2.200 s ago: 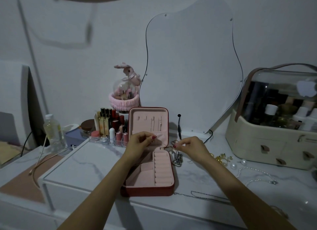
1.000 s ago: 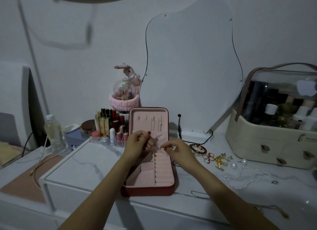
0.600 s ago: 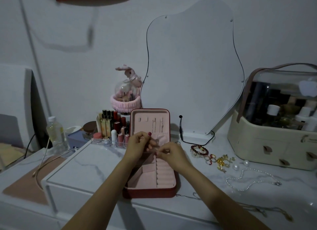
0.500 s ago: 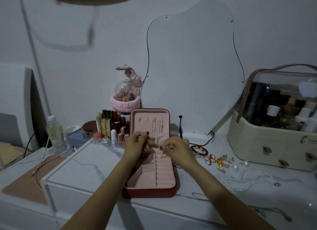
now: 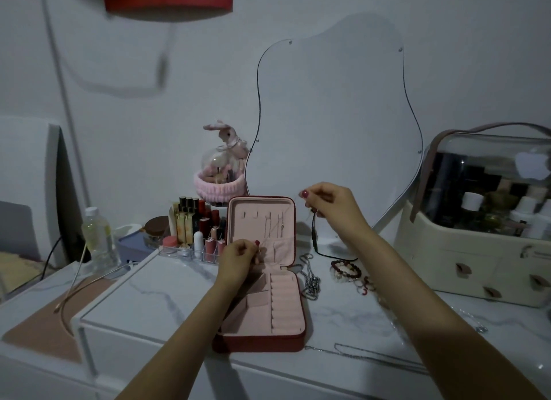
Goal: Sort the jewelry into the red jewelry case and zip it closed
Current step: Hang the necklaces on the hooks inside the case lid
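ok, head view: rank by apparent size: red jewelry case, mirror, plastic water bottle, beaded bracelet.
1. mirror
2. red jewelry case
3. plastic water bottle
4. beaded bracelet

Clear gaps; depth doesn't change the order.

My left hand [image 5: 238, 261] low at frame centre, fingers curled, pinching. My right hand [image 5: 329, 204] raised upper right of centre, fingers pinched.

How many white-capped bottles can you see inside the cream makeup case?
3, all behind the clear lid of the cream makeup case: one left, one middle, one at the picture's right edge. More may be hidden.
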